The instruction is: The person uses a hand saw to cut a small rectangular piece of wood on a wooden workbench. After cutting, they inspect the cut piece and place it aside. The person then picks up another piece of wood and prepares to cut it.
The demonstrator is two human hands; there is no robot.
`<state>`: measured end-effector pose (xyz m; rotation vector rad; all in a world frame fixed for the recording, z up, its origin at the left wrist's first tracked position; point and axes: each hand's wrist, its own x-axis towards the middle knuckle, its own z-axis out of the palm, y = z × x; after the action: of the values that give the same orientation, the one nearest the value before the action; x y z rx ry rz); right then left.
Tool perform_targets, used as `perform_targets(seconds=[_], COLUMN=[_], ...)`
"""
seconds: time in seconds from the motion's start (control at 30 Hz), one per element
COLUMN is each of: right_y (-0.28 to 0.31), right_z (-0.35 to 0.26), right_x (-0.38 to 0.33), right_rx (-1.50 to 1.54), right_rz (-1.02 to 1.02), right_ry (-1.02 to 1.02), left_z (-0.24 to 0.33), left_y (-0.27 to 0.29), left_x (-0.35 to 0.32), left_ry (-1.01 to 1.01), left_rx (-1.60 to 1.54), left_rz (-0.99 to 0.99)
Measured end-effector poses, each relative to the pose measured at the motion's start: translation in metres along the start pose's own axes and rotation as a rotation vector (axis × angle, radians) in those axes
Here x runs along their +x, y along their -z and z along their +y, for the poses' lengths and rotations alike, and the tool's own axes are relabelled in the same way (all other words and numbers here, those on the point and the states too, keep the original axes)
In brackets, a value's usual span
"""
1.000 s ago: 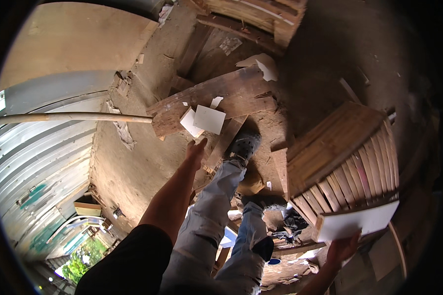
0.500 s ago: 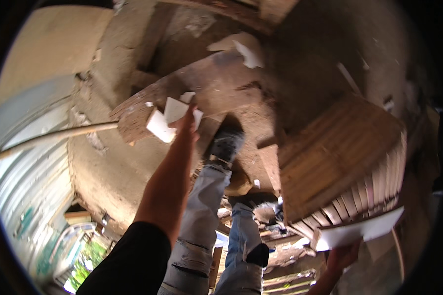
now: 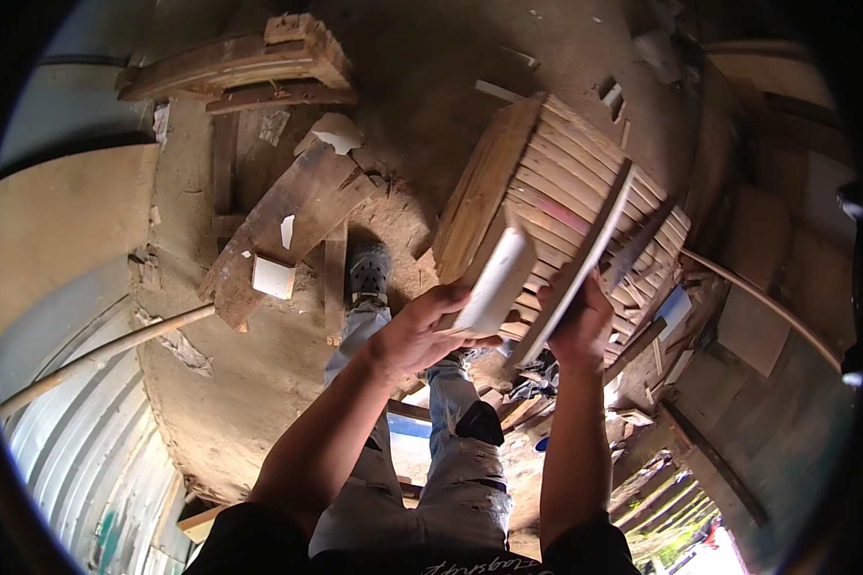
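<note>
My left hand (image 3: 414, 335) is closed around a short white-faced board (image 3: 495, 286), thumb on one side and fingers beneath. My right hand (image 3: 585, 328) grips a long narrow white-faced board (image 3: 585, 257), tilted so that its edge faces up. The two boards stand close together, with a small gap between them. Just beyond both hands is a wooden crate (image 3: 556, 182) with rows of slats. On a brown plank (image 3: 276, 213) at the left lie a white square piece (image 3: 274, 278) and a smaller white scrap (image 3: 288, 231).
A wooden bench-like frame (image 3: 249, 72) stands at the far left. A long pole (image 3: 105, 356) leads from the plank toward corrugated metal sheeting (image 3: 86, 422). Another thin pole (image 3: 767, 305) slants at the right. Wood scraps and debris lie around my feet.
My left hand has left the plank carrying a white-faced board and come to the middle. My right hand has swung its long board inward and turned it on edge. The view has shifted right.
</note>
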<state>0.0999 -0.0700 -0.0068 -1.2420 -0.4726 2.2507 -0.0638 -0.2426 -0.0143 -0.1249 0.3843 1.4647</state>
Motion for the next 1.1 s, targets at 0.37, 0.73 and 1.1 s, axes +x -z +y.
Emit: perform_targets(seconds=[0.37,0.73,1.1], right_y=[0.024,0.053,0.05], right_z=[-0.042,-0.058,-0.037], right_x=[-0.018,-0.04,-0.025], right_rx=[0.091,0.279,0.075], right_rz=[0.177,0.186,0.229], right_ry=[0.148,0.083,0.109], left_z=[-0.037,-0.048,-0.071], left_y=[-0.092,-0.043,-0.088], left_x=[0.043,0.059,0.074], left_ry=[0.13,-0.044,0.099], left_rx=[0.183,0.408,0.646], left_rz=[0.056,0.51,0.141])
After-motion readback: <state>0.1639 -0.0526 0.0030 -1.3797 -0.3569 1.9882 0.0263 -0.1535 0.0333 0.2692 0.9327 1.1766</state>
